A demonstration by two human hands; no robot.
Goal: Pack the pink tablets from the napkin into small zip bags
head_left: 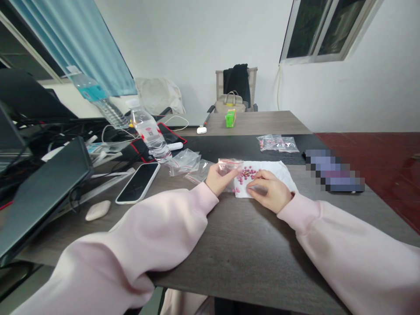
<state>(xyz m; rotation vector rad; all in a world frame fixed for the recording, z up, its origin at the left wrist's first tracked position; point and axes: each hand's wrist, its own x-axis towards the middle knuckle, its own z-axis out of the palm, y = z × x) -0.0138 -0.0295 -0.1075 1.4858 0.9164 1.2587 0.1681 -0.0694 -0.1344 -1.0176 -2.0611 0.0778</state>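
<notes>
Small round pink pellets (246,174), centre frame, scattered on creased white paper sheet (282,173). Left hand (219,178), fingers grasping clear red-striped plastic zip bag (230,164) just beside; right hand (269,192) over sheet, fingers curled, can't tell if holding anything. Dark wood-grain bench (236,249), plain white wall (203,43) up top. Black-screened white-edged phone (138,183), ribbed clear plastic bottle (151,135) crowd left.

The head camera looks forward-down across the desk (226,251).
</notes>
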